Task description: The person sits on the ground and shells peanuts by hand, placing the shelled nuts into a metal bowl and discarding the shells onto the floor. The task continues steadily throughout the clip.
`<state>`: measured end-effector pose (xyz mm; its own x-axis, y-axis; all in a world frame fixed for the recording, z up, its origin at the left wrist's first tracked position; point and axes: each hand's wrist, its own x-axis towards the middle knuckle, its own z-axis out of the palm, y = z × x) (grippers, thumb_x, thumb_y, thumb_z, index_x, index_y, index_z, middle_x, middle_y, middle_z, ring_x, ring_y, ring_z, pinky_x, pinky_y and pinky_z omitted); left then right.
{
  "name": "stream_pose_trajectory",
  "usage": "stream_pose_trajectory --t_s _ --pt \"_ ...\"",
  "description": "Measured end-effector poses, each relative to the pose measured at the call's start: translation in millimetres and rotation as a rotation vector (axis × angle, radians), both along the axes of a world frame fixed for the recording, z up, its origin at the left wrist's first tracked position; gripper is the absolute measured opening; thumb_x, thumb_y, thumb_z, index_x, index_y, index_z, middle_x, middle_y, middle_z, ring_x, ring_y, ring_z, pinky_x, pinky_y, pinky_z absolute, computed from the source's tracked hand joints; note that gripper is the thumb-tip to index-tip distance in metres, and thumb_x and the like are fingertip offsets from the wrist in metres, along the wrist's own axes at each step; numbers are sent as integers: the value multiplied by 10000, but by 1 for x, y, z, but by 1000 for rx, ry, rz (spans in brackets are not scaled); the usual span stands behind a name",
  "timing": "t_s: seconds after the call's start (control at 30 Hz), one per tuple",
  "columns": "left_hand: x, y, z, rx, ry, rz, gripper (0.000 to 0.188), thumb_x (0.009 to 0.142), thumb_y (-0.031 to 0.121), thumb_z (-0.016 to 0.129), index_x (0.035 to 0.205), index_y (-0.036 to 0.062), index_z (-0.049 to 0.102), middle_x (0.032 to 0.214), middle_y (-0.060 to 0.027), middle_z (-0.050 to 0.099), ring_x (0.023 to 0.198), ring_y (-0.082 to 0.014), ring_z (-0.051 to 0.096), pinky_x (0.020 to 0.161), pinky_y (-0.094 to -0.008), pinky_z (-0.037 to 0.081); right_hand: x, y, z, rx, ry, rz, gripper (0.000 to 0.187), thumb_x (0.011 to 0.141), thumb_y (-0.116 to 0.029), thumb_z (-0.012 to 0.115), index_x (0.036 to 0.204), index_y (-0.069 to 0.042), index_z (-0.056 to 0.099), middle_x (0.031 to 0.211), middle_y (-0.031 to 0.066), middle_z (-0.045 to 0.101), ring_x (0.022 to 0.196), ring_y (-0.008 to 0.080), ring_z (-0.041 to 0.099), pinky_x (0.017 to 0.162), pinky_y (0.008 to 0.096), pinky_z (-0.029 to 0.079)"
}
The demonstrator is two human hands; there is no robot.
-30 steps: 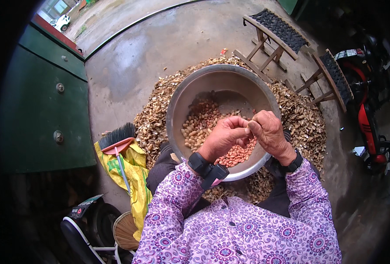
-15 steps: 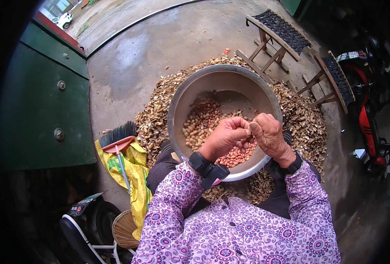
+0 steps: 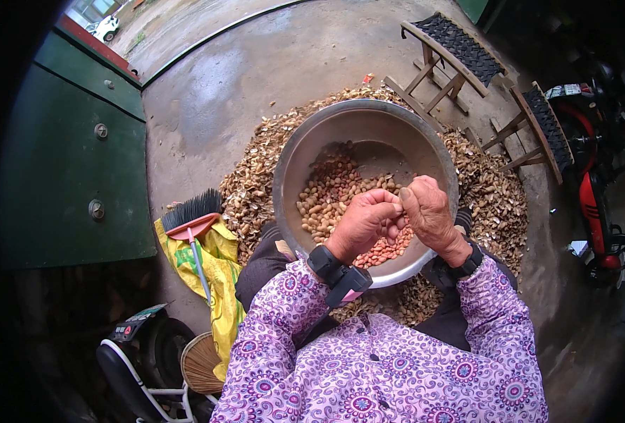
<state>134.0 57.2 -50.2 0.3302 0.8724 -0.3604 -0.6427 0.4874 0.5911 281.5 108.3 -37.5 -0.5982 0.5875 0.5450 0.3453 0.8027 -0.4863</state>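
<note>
Over the near right part of a wide metal basin (image 3: 448, 151), my two hands meet thumb to thumb. My left hand (image 3: 365, 224) is closed in a pinch, its other fingers curled. My right hand (image 3: 434, 217) is also pinched, its thumb bent against the left fingertips. Whatever lies between the fingertips is too small and covered to make out. Inside the basin, unshelled peanuts (image 3: 316, 211) lie to the left of my hands. Reddish shelled peanuts (image 3: 381, 252) are heaped below my fingers, and more reddish kernels (image 3: 335, 169) lie farther back.
Peanut shells (image 3: 252, 180) surround the basin, which sits between my legs. On the left are a broom (image 3: 196, 229), a yellow sack (image 3: 221, 282) and a green door (image 3: 73, 169). Two woven-top folding stools (image 3: 460, 46) (image 3: 548, 127) and a red-and-black vehicle (image 3: 591, 204) are at right.
My hands stay pinched together above the basin with only slight finger movement. The whole view has shifted a little, so the basin and stools appear slightly farther right.
</note>
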Motion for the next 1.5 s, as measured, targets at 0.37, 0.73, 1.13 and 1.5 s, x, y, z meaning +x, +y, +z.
stream_pose_trajectory --t_s 0.37,0.73,1.13,1.5 --pt "0 1 5 200 104 -23 151 790 140 593 872 17 562 712 -60 579 563 -106 542 504 -224 462 6 -3 -7 -1277 598 114 187 833 -240 573 829 -56 540 816 -8 514 665 57 486 561 185 411" --pt "-2 4 3 114 50 -28 185 795 172 598 883 12 570 689 -49 566 536 -86 522 474 -202 452 1 -1 -18 -1055 622 98 154 801 -198 610 814 -46 586 903 17 518 771 82 504 590 199 452" --pt "-3 0 2 276 319 8 87 750 87 596 771 2 598 630 -5 545 550 -72 510 481 -203 412 -14 -11 -8 -1289 306 315 1173 519 -662 671 1335 4 154 1128 108 471 1039 158 456 851 257 392" --pt "5 1 0 466 228 244 79 722 11 574 645 -5 583 773 -24 574 628 -55 491 531 -189 401 -25 -15 0 -1094 365 343 544 661 -391 696 1012 -5 543 1041 57 508 982 168 466 872 284 347"
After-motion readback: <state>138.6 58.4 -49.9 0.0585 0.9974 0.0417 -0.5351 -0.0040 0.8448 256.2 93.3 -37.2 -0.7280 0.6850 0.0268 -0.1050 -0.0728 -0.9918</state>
